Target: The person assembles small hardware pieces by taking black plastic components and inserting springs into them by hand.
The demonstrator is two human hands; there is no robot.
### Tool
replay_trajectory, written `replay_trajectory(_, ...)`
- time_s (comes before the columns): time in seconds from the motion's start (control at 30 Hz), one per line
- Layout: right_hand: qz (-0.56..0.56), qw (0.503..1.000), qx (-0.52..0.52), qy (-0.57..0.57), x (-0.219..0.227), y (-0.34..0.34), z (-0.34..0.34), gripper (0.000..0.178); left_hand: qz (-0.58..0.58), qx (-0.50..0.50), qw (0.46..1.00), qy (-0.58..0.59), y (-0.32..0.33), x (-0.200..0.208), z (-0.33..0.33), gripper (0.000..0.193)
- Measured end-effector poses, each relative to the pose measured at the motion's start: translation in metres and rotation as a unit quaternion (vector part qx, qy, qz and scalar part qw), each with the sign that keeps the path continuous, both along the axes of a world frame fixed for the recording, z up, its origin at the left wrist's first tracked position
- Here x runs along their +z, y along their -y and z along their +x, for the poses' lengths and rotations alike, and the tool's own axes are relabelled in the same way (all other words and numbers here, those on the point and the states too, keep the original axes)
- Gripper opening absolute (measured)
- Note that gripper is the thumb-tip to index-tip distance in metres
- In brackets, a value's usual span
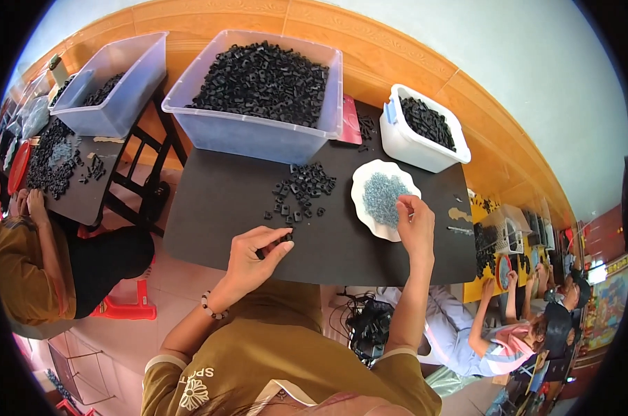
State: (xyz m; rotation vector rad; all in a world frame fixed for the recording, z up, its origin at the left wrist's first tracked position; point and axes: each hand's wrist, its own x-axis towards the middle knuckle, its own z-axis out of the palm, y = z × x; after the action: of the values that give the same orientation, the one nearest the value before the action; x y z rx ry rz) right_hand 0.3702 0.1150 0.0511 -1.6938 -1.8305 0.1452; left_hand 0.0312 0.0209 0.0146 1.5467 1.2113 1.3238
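My left hand (pixel 250 261) is closed in a pinch at the near edge of the dark table. Between its thumb and fingertips sits a small black plastic part (pixel 286 237). Just beyond it lies a loose pile of similar black parts (pixel 306 182). My right hand (pixel 416 225) is at the right side of a white scalloped dish (pixel 360 182), fingertips drawn together over the rim. Small pale blue-grey pieces (pixel 383 195) fill the dish. Whatever those right fingertips hold, if anything, is too small to make out.
A large clear bin (pixel 251 136) of black parts stands at the back of the table (pixel 217 208). Right of it are a pink box (pixel 349 119) and a white tub (pixel 414 149) of black pieces. Other people work at tables on both sides.
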Motion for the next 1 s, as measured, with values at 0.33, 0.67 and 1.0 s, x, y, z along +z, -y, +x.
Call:
replay_trajectory(0.33, -0.080, 0.995, 0.054, -0.014, 0.010, -0.004, -0.011, 0.015, 0.001, -0.004, 1.000, -0.013, 0.004, 0.002, 0.007, 0.024)
replay_trajectory(0.67, -0.047, 0.985, 0.154, -0.061, 0.010, 0.013, -0.071, 0.016, 0.013, 0.009, 1.000, -0.018, 0.002, -0.010, 0.003, 0.026)
replay_trajectory(1.0, 0.020, 0.992, 0.116, 0.041, 0.006, -0.004, -0.068, 0.016, 0.029, -0.011, 0.999, -0.021, 0.005, -0.011, -0.001, 0.025)
